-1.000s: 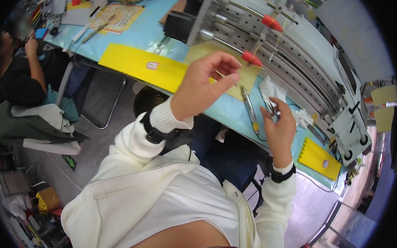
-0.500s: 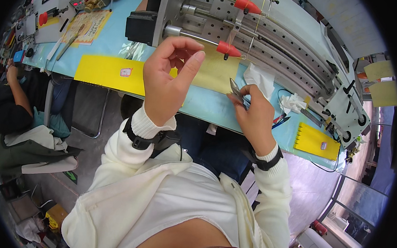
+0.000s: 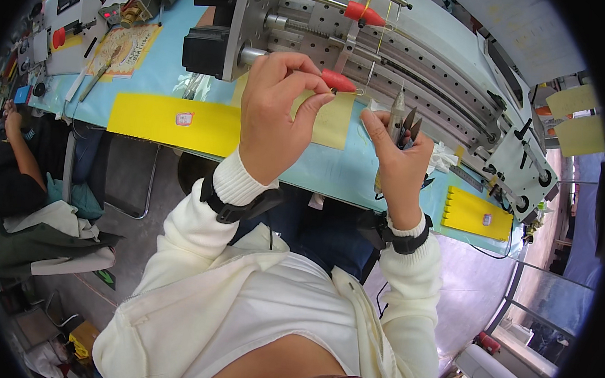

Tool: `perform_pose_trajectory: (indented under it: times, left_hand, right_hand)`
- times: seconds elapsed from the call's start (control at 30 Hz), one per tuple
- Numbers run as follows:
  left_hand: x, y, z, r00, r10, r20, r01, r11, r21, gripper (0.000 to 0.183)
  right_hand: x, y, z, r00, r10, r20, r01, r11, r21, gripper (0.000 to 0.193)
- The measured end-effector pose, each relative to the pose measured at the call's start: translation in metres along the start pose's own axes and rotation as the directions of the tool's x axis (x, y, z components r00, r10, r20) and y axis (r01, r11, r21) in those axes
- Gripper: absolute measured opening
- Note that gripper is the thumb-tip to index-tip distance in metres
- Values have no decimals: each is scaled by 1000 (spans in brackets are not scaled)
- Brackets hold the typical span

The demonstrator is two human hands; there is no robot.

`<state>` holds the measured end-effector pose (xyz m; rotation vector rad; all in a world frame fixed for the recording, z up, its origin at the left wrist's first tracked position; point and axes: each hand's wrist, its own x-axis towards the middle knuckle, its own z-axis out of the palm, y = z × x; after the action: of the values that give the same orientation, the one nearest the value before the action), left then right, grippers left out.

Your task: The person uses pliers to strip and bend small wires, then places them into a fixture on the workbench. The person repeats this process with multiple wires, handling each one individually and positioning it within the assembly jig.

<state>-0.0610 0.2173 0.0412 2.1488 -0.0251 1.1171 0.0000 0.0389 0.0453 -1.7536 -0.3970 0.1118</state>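
My left hand is raised by a red cone-shaped tip on the machine. Its thumb and index finger close in a pinch just below that tip; whatever lies between them is too small to make out. Wrapped in my right hand are a pair of pliers with dark pointed jaws facing up, and a slim pen-like tool with a clear, tapered end. A thin wire hook sticks out of the red tip, between my two hands.
The metal rail machine spans the back, with a second red tip. A yellow sheet lies at left on the blue tabletop, and a yellow notched pad at right. Crumpled tissue sits beyond my right hand. Another person sits far left.
My left hand has moved right to the red tip and its fingers have closed. My right hand has shifted slightly, and a pen-like tool now shows in it beside the pliers.
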Motion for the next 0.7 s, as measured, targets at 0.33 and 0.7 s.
perform_pose_trajectory:
  times: [0.33, 0.7]
  left_hand:
    - [-20, 5, 9, 915, -157, 371, 339, 796, -501, 5]
    - [-21, 16, 16, 799, -345, 493, 598, 545, -588, 4]
  right_hand:
    - [3, 8, 12, 988, 150, -22, -124, 883, 452, 37]
    - [2, 9, 24, 997, 56, -54, -38, 957, 289, 27]
